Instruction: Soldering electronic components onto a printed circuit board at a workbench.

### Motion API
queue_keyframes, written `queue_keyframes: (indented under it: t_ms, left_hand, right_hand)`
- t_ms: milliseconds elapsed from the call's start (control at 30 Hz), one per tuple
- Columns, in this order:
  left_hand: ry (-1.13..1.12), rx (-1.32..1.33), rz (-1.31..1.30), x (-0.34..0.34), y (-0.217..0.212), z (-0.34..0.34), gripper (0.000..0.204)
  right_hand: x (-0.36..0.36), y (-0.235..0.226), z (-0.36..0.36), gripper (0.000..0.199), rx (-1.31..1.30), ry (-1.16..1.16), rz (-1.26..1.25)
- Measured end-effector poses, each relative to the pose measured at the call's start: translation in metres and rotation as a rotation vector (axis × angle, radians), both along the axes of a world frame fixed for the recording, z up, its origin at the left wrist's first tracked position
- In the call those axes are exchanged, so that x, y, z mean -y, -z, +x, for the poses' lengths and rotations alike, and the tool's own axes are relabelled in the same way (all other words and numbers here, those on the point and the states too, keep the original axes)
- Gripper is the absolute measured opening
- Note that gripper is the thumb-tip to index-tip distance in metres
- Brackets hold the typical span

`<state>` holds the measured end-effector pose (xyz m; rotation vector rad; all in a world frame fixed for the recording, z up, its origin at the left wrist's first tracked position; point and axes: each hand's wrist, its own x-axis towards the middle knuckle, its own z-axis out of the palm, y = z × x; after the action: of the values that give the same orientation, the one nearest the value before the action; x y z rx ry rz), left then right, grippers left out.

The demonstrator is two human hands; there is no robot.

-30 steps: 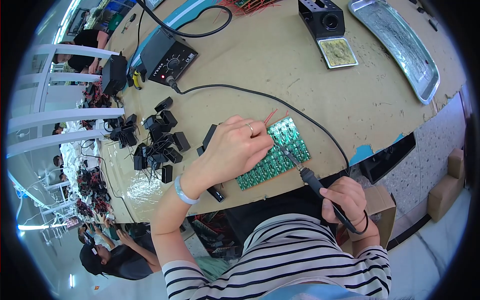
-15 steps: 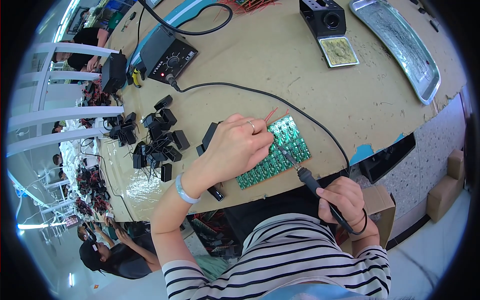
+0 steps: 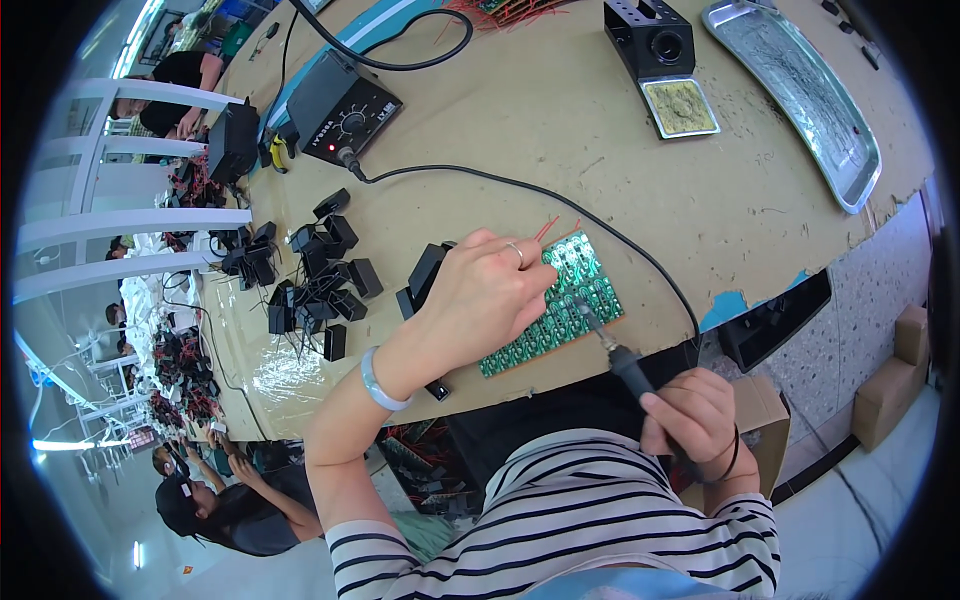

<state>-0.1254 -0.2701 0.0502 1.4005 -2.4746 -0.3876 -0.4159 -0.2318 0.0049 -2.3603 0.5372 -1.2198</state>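
Note:
A green circuit board (image 3: 566, 322) with many small solder pads lies near the table's front edge. My left hand (image 3: 485, 290) rests over its left part, fingers pinched together; whatever is between the fingertips is hidden. Red wires (image 3: 546, 230) stick out past the board's far edge, beyond those fingers. In my right hand (image 3: 692, 415) is a soldering iron (image 3: 630, 370), its handle gripped and its tip at the middle of the board, close to the left fingertips. Black box-shaped parts (image 3: 427, 268) sit partly hidden behind my left hand.
A soldering station (image 3: 345, 112) stands at the far left, its cable (image 3: 560, 190) curving around the board. More black boxes (image 3: 318, 275) are heaped on the left. Farther off are an iron stand (image 3: 652, 45) with a yellow sponge (image 3: 680, 106) and a metal tray (image 3: 800, 105). Other people sit at left.
My left hand has shifted slightly right, still pinched over the board. The soldering iron's tip has moved slightly right across the pads, and my right hand has shifted a little with it.

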Motion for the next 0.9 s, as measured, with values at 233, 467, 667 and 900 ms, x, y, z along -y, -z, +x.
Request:
queue_keyframes:
  t_ms: [233,467,667,900]
  left_hand:
    - [-0.003,0.022,-0.02,-0.003,0.0,0.0,0.009]
    - [-0.034,0.016,-0.061,-0.009,0.002,0.0,0.009]
    - [-0.074,-0.022,-0.085,-0.016,0.0,0.0,0.01]
    - [-0.085,0.001,-0.108,-0.018,0.001,-0.001,0.014]
  right_hand:
    - [-0.001,-0.005,-0.009,0.028,0.046,0.096,0.127]
    - [-0.001,-0.002,-0.002,0.025,0.061,0.026,0.148]
    - [0.0,-0.001,-0.003,0.025,0.074,0.031,0.169]
    - [0.003,0.0,0.001,0.025,0.058,0.052,0.196]
